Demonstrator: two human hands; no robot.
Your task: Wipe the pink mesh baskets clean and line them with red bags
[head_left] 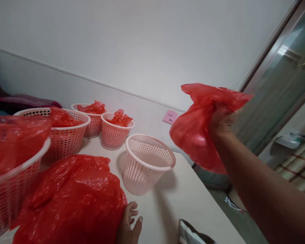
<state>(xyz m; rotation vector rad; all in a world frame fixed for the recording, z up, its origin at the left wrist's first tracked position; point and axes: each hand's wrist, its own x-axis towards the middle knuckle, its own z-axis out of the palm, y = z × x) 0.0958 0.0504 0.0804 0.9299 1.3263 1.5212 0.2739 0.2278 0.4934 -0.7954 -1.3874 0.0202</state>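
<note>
My right hand [222, 118] is raised over the right side of the table, closed around the gathered top of a red plastic bag [193, 135] that hangs full and bulging. Low in the middle, my left hand [130, 222] has its thumb and loosely bent fingers apart, with nothing between them. It touches or lies right beside a large red plastic bag [73, 200] on the table; the exact contact is hidden. Between the hands, an unlined pale pink plastic basket [148, 166] leans slightly on the white table [193, 196].
Two small baskets [114, 135] [91, 122] and two larger baskets [66, 135] [17, 189], all with red bags inside, line the left and back. A pink note [170, 117] is on the wall. A dark-and-white packet [193, 234] lies at the front edge.
</note>
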